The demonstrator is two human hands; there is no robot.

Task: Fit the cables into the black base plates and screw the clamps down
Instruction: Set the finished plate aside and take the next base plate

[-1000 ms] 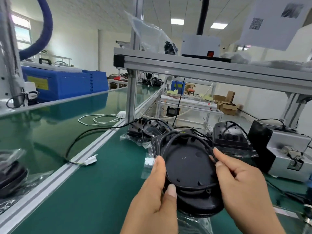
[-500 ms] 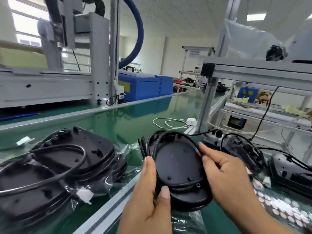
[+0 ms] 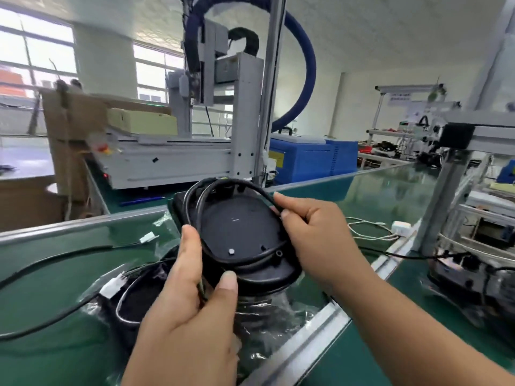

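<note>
- Raised higher than a moment ago, black base plate (image 3: pixel 239 232) sits between both hands.
- Left hand (image 3: pixel 192 296) grips its near-left rim, thumb on top.
- Right hand (image 3: pixel 312 235) pinches the cable (image 3: pixel 250 188) at the far-right rim.

Both hands up over the green bench (image 3: pixel 376 196), holding a black base plate (image 3: pixel 237 232) tilted toward the camera, with a black cable (image 3: pixel 223 188) looped round its rim. Left hand (image 3: pixel 184 296) gripping the near-left edge, thumb pressed on the rim; right hand (image 3: pixel 315 232) pinching the cable at the plate's right side. Below, more black plates in clear plastic wrap (image 3: pixel 267 324); behind, a grey machine (image 3: pixel 178 160) and a blue hose (image 3: pixel 306 68).
</note>
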